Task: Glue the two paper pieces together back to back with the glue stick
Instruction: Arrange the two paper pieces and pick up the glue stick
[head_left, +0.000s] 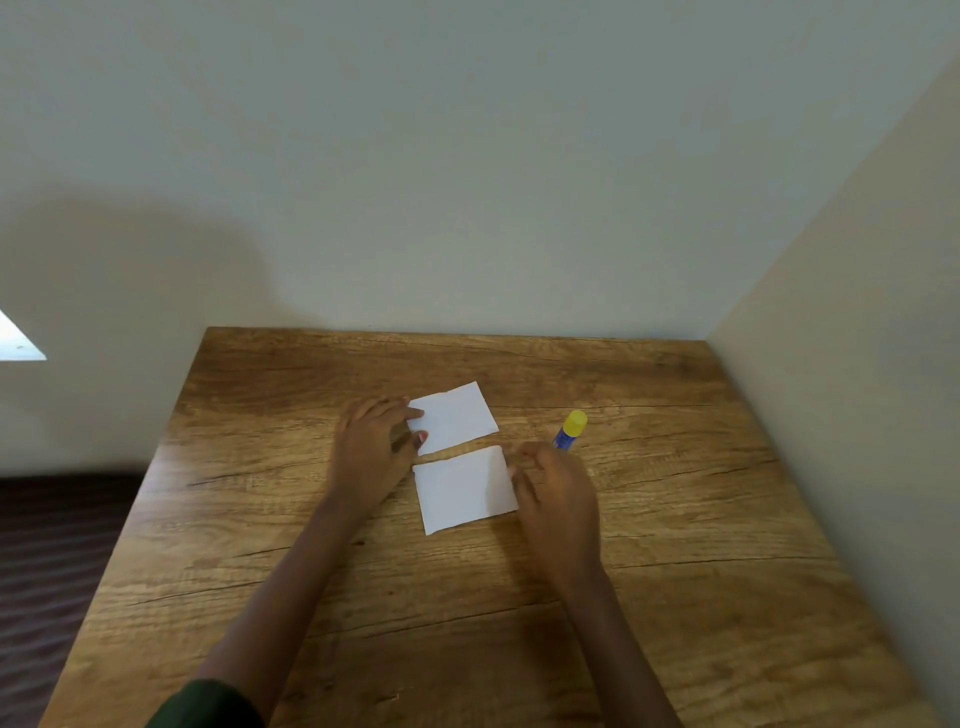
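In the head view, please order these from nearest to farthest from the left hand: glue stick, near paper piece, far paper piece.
1. Far paper piece, toward the wall; the left hand touches its left edge.
2. Near paper piece, just right of that hand, closer to the person.
3. Glue stick, farthest to the right.

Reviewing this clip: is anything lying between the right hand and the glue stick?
Nothing visible does. The glue stick, yellow cap on, sits just beyond the right hand, with only the wooden table near it. The far paper and near paper lie to the hand's left, off that path.
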